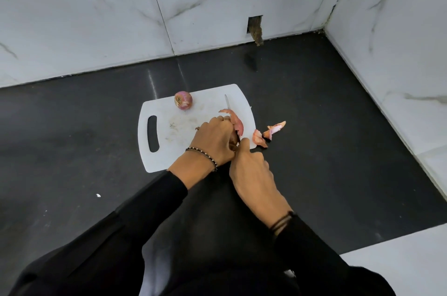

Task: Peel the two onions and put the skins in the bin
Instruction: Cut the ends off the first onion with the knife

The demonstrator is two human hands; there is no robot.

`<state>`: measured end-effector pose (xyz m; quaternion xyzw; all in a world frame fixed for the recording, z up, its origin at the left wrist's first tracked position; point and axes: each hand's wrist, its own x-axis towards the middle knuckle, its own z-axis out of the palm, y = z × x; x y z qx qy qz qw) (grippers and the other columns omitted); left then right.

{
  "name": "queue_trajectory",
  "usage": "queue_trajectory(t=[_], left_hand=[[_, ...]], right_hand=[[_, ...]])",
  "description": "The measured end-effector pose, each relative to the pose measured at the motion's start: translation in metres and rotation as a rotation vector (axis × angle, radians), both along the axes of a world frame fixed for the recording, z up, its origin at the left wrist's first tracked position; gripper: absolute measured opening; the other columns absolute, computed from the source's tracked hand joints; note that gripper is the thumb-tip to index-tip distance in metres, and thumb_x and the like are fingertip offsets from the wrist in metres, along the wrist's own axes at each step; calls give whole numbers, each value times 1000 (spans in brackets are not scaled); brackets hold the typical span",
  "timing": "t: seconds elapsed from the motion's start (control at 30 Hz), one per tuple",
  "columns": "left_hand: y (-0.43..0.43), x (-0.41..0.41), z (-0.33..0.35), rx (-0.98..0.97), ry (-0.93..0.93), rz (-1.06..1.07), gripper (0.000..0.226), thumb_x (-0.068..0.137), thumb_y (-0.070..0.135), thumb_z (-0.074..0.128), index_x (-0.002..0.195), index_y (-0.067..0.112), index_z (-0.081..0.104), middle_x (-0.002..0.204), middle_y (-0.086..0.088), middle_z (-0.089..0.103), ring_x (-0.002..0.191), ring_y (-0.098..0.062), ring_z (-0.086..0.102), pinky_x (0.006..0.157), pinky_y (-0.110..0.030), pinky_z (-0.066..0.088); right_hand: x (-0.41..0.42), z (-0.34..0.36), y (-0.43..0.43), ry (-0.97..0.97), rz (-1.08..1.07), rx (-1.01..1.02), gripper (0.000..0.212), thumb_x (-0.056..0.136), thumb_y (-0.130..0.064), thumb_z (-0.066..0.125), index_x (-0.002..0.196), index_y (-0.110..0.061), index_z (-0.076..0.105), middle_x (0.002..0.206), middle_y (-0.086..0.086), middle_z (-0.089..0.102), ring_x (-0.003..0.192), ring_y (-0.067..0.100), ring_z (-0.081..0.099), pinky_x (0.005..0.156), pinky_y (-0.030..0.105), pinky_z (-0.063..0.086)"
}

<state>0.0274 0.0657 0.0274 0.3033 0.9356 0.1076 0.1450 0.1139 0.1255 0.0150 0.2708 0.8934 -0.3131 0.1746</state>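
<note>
Left hand point(212, 140): fingers curled down and closed round the held onion point(233, 141), of which only a brownish sliver shows between the two hands; back of the hand up, over the near right part of the chopping board point(169, 160). Right hand point(251, 170): back up, fingers folded under, thumb stretched forward to the held onion; closed on the handle of the knife point(227, 103), the handle itself hidden, the blade running away from the thumb across the board. The two hands touch at the onion. Loose skin flap point(237, 124): pink, still attached, standing out from the held onion just beyond the left fingers and across the blade. Left forearm enters from the lower left, right forearm from the lower right, both in black sleeves; beaded bracelet point(203, 155) on the left wrist, dark cords point(281, 222) on the right. Whole onion point(183, 100): unpeeled, at the far edge of the board, well apart from the hands. Board: white, with a handle slot on its left side, lying on the black counter point(326, 114). Two skin pieces point(260, 138) point(275, 128): the first overlapping the board's right edge, the second on the counter just beyond it. Marble walls point(96, 17) behind and to the right.
</note>
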Motion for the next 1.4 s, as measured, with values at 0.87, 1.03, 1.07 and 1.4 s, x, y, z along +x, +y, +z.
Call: queue_trajectory(t=[0.87,1.03,1.07,1.4], left_hand=[[-36,-21,-31,198,-85,3,68,79,35,79,136,13,50,126,-8,63,112,-26,58,96,-33,49],[-57,-21,-38,376,-182,87,66,71,35,86,126,19,53,119,1,63,107,-14,61,96,-26,51],[-62,-21,-39,406,-203,116,66,68,35,87,123,20,54,117,4,64,105,-11,61,94,-22,50],[-55,-30,-28,186,-131,49,77,64,44,86,129,22,51,118,1,61,105,-17,57,93,-31,49]], right_hand=[[27,-26,7,29,-27,-10,22,111,-31,24,118,-14,36,104,15,59,95,36,61,79,47,51],[27,-28,12,77,-77,-133,27,111,-35,22,114,-13,38,103,21,60,94,33,59,82,50,52],[27,-28,13,83,-81,-155,28,111,-35,22,115,-13,39,101,20,60,94,32,58,82,51,53],[28,-28,18,56,-115,-231,25,111,-39,21,120,-22,36,97,6,51,92,25,59,77,47,58]])
